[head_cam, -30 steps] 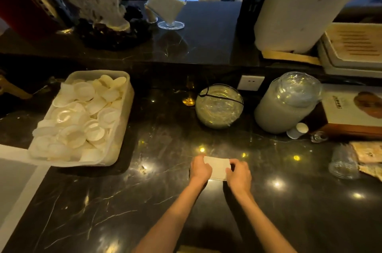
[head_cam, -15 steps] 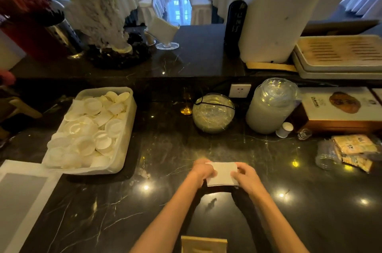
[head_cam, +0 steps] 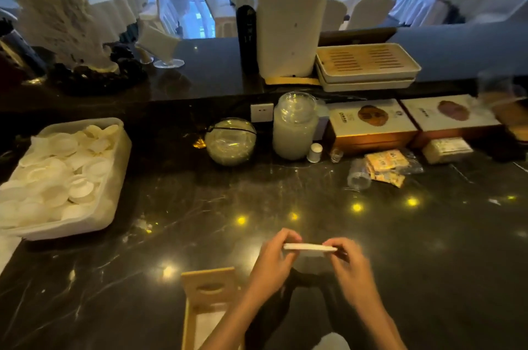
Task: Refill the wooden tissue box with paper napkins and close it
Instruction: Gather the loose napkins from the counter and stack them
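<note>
A thin stack of white paper napkins (head_cam: 310, 247) hangs flat and edge-on above the dark marble counter. My left hand (head_cam: 273, 262) pinches its left end and my right hand (head_cam: 350, 266) pinches its right end. The wooden tissue box (head_cam: 210, 301) lies open on the counter at the bottom of the view, just left of my left forearm. Its slotted wooden lid panel stands up at the far end, and white paper shows inside. My forearm covers the box's right side.
A white plastic tub (head_cam: 113, 201) of round white pieces stands at the left. Behind are a glass bowl (head_cam: 231, 141), a glass jar (head_cam: 294, 128), two printed boxes (head_cam: 371, 126), a small clear cup (head_cam: 358, 176) and yellow packets (head_cam: 385, 166). A raised ledge carries stacked trays (head_cam: 367, 68).
Both hands lifted the napkin stack off the counter and turned it level, edge toward me. The view tilted down, bringing the wooden box into sight.
</note>
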### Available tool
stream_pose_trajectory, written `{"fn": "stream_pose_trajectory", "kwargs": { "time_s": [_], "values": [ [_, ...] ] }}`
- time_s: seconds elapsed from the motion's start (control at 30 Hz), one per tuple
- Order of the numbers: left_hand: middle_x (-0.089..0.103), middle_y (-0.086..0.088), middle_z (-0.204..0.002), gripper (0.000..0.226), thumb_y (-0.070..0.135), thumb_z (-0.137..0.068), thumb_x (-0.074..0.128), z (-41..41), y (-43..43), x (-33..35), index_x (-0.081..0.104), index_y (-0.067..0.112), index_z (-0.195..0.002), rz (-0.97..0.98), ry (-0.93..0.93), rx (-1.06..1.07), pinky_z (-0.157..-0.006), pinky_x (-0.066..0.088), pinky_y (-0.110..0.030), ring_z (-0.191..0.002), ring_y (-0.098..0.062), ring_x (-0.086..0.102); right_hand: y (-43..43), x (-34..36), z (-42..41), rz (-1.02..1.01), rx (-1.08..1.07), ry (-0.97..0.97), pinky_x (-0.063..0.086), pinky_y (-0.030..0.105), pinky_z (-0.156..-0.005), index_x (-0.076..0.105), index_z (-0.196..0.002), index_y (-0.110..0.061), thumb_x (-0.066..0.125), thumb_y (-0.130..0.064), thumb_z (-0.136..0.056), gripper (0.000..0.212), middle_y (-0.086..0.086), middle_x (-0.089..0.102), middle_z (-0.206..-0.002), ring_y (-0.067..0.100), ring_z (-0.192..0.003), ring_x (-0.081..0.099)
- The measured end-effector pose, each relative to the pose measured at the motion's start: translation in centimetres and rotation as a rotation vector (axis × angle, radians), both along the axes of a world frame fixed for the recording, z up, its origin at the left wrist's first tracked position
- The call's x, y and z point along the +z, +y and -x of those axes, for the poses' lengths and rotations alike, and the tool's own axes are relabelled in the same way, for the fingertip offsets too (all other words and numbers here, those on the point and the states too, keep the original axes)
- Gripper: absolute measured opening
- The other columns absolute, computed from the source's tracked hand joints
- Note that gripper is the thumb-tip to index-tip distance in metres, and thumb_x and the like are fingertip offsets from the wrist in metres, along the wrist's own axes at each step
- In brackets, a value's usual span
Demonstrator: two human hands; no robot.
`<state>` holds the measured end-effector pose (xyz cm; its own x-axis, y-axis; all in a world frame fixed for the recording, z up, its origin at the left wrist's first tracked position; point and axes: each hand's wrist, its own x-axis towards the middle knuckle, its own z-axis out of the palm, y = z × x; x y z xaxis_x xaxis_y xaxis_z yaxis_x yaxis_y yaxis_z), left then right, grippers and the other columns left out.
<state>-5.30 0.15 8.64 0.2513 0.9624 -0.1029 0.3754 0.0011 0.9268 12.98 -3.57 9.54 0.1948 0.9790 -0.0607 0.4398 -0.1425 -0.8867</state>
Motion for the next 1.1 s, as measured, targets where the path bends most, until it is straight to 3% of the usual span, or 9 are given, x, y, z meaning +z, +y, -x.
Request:
{"fn": "stream_pose_trajectory", "kwargs": {
  "time_s": [0.13,0.23,0.37,0.5,0.6,0.83,0.9,1.0,1.1],
  "values": [
    [0.066,0.013,-0.099,0.019,0.009,-0.090,0.062,-2.8,-4.8,-3.4,0.070,0.025,-0.097,0.051,0.055,0.062,-0.089,0.052,-0.024,-0.099,-0.002,0.060,-3.7,-3.3,-2.6,0.130,0.027,-0.004,0.050,0.011,-0.076,0.065,-0.087,-0.031,0.065,0.006,-0.085,0.037,-0.006,0.068,-0.093,0.009,-0.091,0.065],
    [0.065,0.013,-0.102,0.021,0.008,-0.092,0.062,-4.2,-7.4,-4.1,0.070,0.024,-0.101,0.008,0.092,0.097,-0.090,0.049,-0.017,-0.102,0.000,0.059,-5.7,-4.0,-4.1,0.113,0.037,0.006,0.052,0.014,-0.078,0.066,-0.090,-0.027,0.064,0.006,-0.085,0.033,-0.006,0.069,-0.093,0.007,-0.090,0.065],
    [0.065,0.009,-0.103,0.024,0.003,-0.091,0.060,-5.5,-9.4,-5.6,0.068,0.023,-0.101,-0.049,0.127,0.111,-0.091,0.045,-0.015,-0.104,-0.003,0.058,-7.1,-5.5,-5.4,0.095,0.053,-0.001,0.053,0.019,-0.081,0.064,-0.092,-0.033,0.063,0.004,-0.086,0.037,-0.008,0.068,-0.096,0.003,-0.093,0.064],
    [0.064,0.007,-0.108,0.023,0.006,-0.090,0.062,-6.6,-10.7,-8.0,0.067,0.021,-0.106,-0.033,0.193,0.099,-0.094,0.042,-0.019,-0.105,-0.004,0.052,-7.9,-8.0,-5.8,0.176,0.135,0.019,0.047,0.024,-0.101,0.055,-0.119,-0.038,0.065,-0.001,-0.088,0.049,-0.007,0.061,-0.123,0.004,-0.116,0.057],
    [0.063,0.004,-0.111,0.027,0.003,-0.088,0.062,-7.1,-11.0,-9.1,0.066,0.017,-0.110,-0.012,0.213,0.091,-0.093,0.035,-0.008,-0.104,0.009,0.047,-7.7,-9.2,-6.1,0.267,0.161,0.104,0.037,0.032,-0.114,0.041,-0.145,-0.030,0.064,-0.001,-0.089,0.067,-0.008,0.047,-0.147,0.005,-0.136,0.043],
    [0.060,0.004,-0.113,0.031,0.000,-0.090,0.058,-7.7,-11.3,-9.7,0.063,0.018,-0.115,-0.010,0.227,0.101,-0.094,0.031,-0.002,-0.109,0.002,0.048,-7.0,-10.2,-6.2,0.324,0.257,0.206,0.024,0.042,-0.122,0.021,-0.152,-0.034,0.059,0.004,-0.089,0.082,-0.009,0.027,-0.160,0.004,-0.146,0.024],
    [0.059,0.003,-0.113,0.030,0.000,-0.090,0.057,-7.8,-11.5,-9.8,0.063,0.018,-0.114,-0.013,0.237,0.089,-0.094,0.033,-0.004,-0.109,-0.004,0.049,-7.2,-10.0,-5.8,0.357,0.315,0.208,0.025,0.033,-0.121,0.016,-0.152,-0.037,0.056,0.005,-0.090,0.085,-0.012,0.022,-0.160,-0.007,-0.142,0.024],
    [0.057,0.008,-0.111,0.032,0.000,-0.091,0.056,-7.9,-11.4,-10.0,0.063,0.019,-0.115,-0.029,0.242,0.078,-0.093,0.034,-0.006,-0.109,-0.002,0.047,-7.2,-9.3,-5.5,0.398,0.403,0.232,0.029,-0.002,-0.098,0.004,-0.154,-0.031,0.051,0.009,-0.091,0.089,-0.025,0.015,-0.152,-0.036,-0.119,0.025],
    [0.054,0.014,-0.108,0.033,0.000,-0.090,0.057,-7.8,-11.0,-10.2,0.063,0.023,-0.114,-0.043,0.244,0.079,-0.092,0.033,-0.006,-0.110,0.002,0.044,-7.1,-9.0,-5.2,0.392,0.443,0.272,0.030,-0.007,-0.086,-0.006,-0.153,-0.027,0.049,0.014,-0.090,0.093,-0.033,0.017,-0.137,-0.040,-0.106,0.031]
  ]
}}
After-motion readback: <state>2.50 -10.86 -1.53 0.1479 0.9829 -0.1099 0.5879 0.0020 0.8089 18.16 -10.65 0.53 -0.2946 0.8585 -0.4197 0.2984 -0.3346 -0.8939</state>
